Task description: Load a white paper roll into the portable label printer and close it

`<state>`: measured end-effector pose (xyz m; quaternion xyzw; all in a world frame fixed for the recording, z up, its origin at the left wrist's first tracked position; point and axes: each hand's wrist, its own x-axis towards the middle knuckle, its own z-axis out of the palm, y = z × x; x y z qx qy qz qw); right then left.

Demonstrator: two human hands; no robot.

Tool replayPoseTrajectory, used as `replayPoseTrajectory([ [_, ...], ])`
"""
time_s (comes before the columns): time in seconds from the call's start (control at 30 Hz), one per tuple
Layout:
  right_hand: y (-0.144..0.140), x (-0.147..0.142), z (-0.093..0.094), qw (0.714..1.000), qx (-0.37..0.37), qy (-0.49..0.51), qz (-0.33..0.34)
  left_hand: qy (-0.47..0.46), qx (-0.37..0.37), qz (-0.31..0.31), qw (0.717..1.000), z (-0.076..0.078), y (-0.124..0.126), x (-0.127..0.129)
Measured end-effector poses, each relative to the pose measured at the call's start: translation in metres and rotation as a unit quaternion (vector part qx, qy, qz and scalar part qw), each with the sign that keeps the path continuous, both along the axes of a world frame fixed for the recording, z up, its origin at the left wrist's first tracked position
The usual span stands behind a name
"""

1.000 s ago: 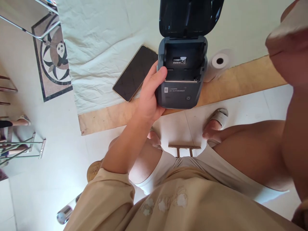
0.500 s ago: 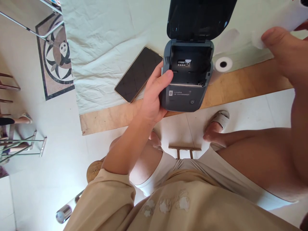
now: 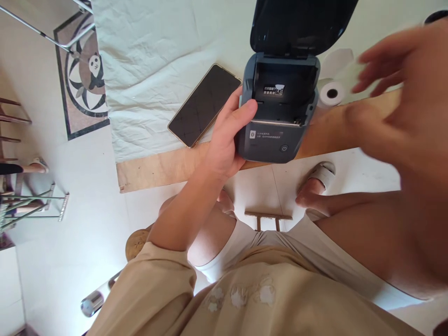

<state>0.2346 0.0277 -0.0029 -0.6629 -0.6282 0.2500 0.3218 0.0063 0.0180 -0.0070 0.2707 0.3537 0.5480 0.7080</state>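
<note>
My left hand (image 3: 229, 133) is wrapped round the left side of a dark grey label printer (image 3: 269, 144), thumb on its front edge. The printer's black lid (image 3: 301, 28) stands raised, and no roll shows in its bay. Slightly blurred, my right hand (image 3: 395, 98) is open with its fingers apart, to the right of the printer. Just left of those fingers is a small white paper roll (image 3: 329, 94) with a dark core. A loose white paper piece (image 3: 338, 63) lies behind the roll.
A smartphone (image 3: 205, 105) lies face up on the pale green cloth (image 3: 147, 70), left of the printer. The wooden table edge (image 3: 164, 168) runs along the front. At top right is a dark round object (image 3: 436, 17), partly cut off. Stools stand on the floor at left.
My right hand has let go of the white roll at the top right and moved left toward the small roll. The printer has shifted slightly right in view, still in my left hand.
</note>
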Motion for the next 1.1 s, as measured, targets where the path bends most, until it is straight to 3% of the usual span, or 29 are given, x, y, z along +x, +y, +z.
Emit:
replayPoseTrajectory([
  [0.1, -0.003, -0.015, -0.010, 0.983, 0.037, -0.137, 0.114, 0.002, 0.030, -0.032, 0.999, -0.006, 0.001, -0.003],
  [0.2, 0.000, -0.021, -0.013, 0.980, 0.043, -0.160, 0.107, 0.013, 0.036, -0.051, 0.998, -0.011, 0.003, -0.007],
  [0.27, 0.002, -0.021, -0.009, 0.992, 0.034, -0.096, 0.081, 0.027, 0.026, -0.046, 0.998, -0.012, 0.003, -0.008],
  [0.37, 0.003, -0.020, 0.000, 0.996, -0.004, 0.088, 0.017, 0.036, 0.018, -0.044, 0.998, -0.013, 0.003, -0.008],
  [0.47, 0.008, -0.015, 0.006, 0.961, -0.067, 0.267, -0.019, 0.016, 0.029, -0.059, 0.998, -0.011, 0.003, -0.009],
  [0.53, 0.013, -0.008, 0.006, 0.936, -0.140, 0.322, 0.008, -0.008, 0.020, -0.061, 0.998, -0.009, 0.003, -0.010],
  [0.67, 0.020, 0.004, 0.005, 0.908, -0.235, 0.336, 0.080, -0.034, 0.008, -0.066, 0.997, -0.007, 0.003, -0.010],
  [0.87, 0.020, 0.003, 0.000, 0.894, -0.228, 0.359, 0.140, -0.040, 0.043, -0.093, 0.994, -0.016, 0.004, -0.012],
  [1.1, 0.026, 0.004, -0.007, 0.886, -0.265, 0.345, 0.162, -0.034, 0.047, -0.091, 0.994, -0.014, 0.004, -0.013],
])
